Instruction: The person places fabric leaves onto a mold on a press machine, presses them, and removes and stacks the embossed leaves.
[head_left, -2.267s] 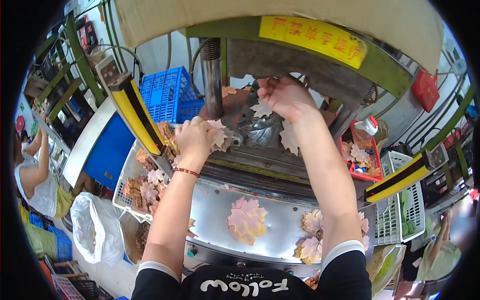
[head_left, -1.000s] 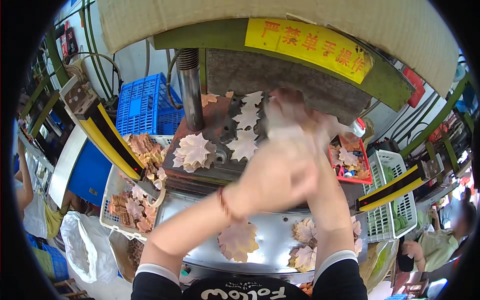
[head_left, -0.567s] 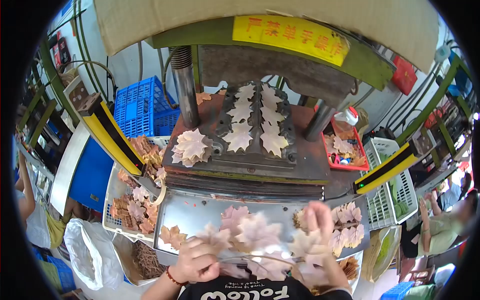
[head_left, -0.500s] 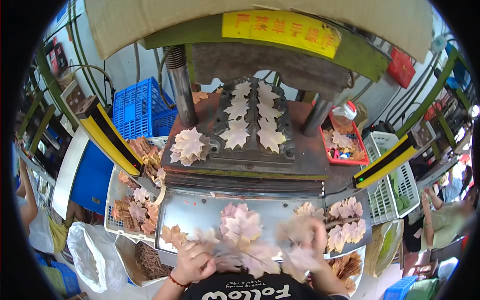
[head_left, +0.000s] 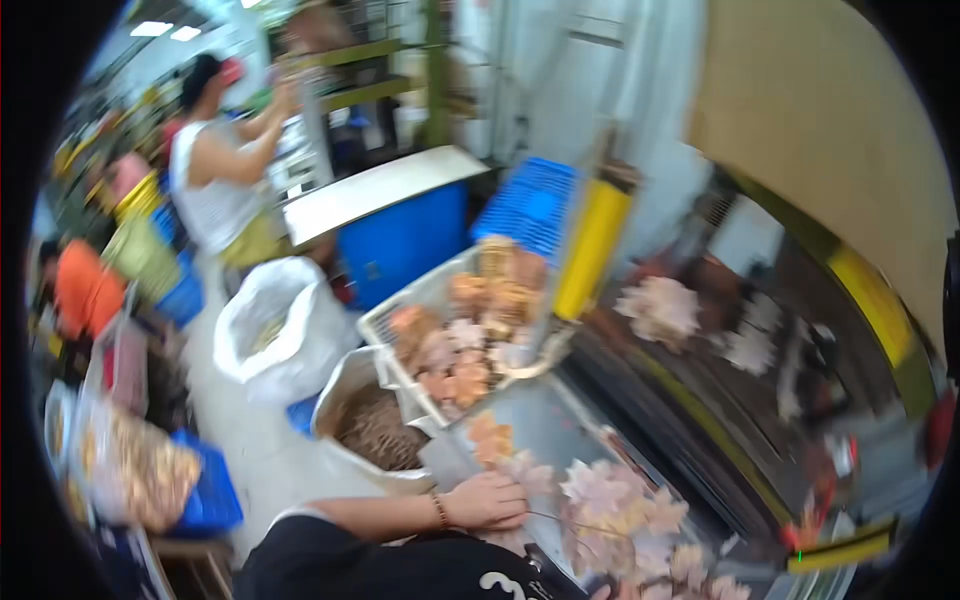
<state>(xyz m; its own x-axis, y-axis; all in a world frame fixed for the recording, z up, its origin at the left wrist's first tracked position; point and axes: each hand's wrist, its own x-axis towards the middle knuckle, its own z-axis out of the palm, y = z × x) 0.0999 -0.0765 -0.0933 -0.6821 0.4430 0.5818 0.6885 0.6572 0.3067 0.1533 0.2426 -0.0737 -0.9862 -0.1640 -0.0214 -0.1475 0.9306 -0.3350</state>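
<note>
My left hand (head_left: 487, 501) is closed above the metal tray (head_left: 555, 402), its fingers curled around a thin dark stem. That stem runs right toward a cluster of pale pink and yellow artificial maple leaves (head_left: 610, 495). Close beyond the knuckles lie a pinkish leaf (head_left: 527, 472) and an orange leaf (head_left: 490, 437). Of my right hand (head_left: 600, 592) only a sliver shows at the bottom edge, beside the leaves; its fingers are hidden. More pale leaves (head_left: 660, 312) lie stacked on the press bed, and others (head_left: 752, 335) rest on the blurred mould.
A cream crate (head_left: 385, 318) of leaf stacks adjoins the tray, with a sack of brown stems (head_left: 380, 425) and a white sack (head_left: 285, 335) nearby. A yellow guard post (head_left: 590, 250) stands by the press. A person (head_left: 225, 170) works beyond the blue cabinet (head_left: 410, 240).
The head view has swung left, bringing the floor, sacks and co-workers into sight. The press has shifted to the right. My right hand has mostly left the picture; my left remains closed.
</note>
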